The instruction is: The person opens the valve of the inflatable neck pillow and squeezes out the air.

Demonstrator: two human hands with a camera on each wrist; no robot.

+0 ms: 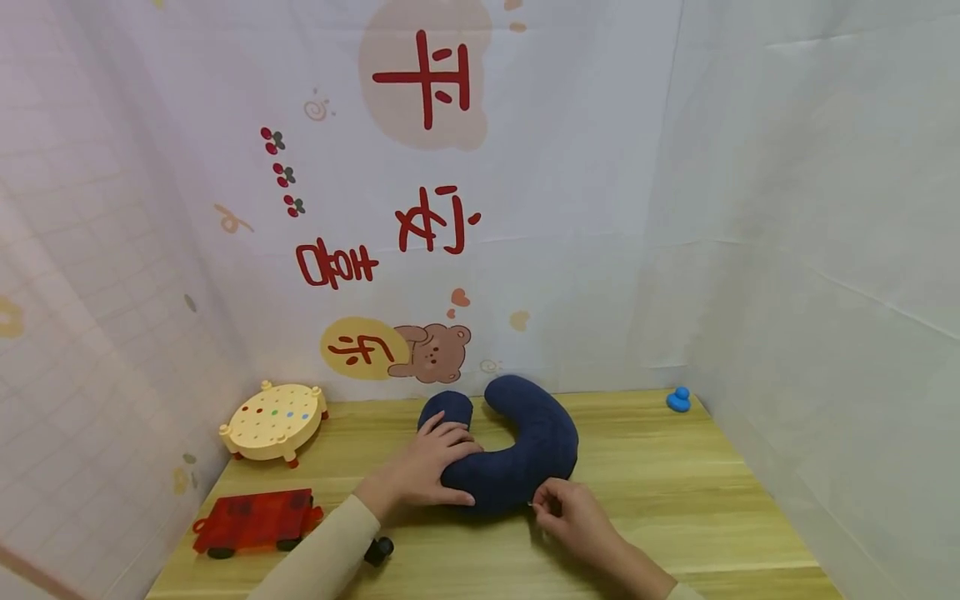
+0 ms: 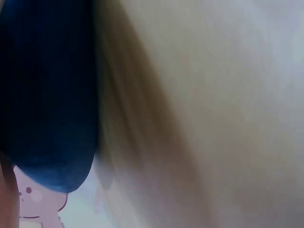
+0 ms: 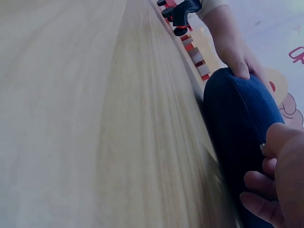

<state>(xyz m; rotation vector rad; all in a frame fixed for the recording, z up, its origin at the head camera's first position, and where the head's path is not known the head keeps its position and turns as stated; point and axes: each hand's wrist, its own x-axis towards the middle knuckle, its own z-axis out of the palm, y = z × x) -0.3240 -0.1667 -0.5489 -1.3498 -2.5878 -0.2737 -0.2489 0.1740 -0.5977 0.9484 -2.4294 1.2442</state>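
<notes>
Two hands worked at one dark blue neck pillow (image 1: 517,454), which lay on the wooden bench (image 1: 675,500) a little toward twelve o'clock of its middle, its two ends pointing at the back curtain (image 1: 570,250). The left hand (image 1: 431,467) lay flat on the pillow's nine-o'clock arm, fingers (image 1: 457,437) stretched and released over the cloth. The right hand (image 1: 573,512) sat at the pillow's five-o'clock rim, its fingers (image 3: 261,183) curled and pinching something small at the seam; what it was could not be told.

Curtains closed the bench on three sides, at nine, twelve and three o'clock, so the only open edge was at six o'clock, toward the person. Bare wood lay wide toward three and five o'clock of the pillow; the nine-o'clock side was more crowded.

One cream peg board (image 1: 275,419) on short legs stood at ten o'clock by the corner. One red toy car (image 1: 255,521) stood at eight o'clock near the bench's edge. One small blue duck (image 1: 678,400) sat at two o'clock against the back curtain, well apart from the pillow. One small black object (image 1: 378,550) lay just beside the left sleeve (image 1: 322,558).
</notes>
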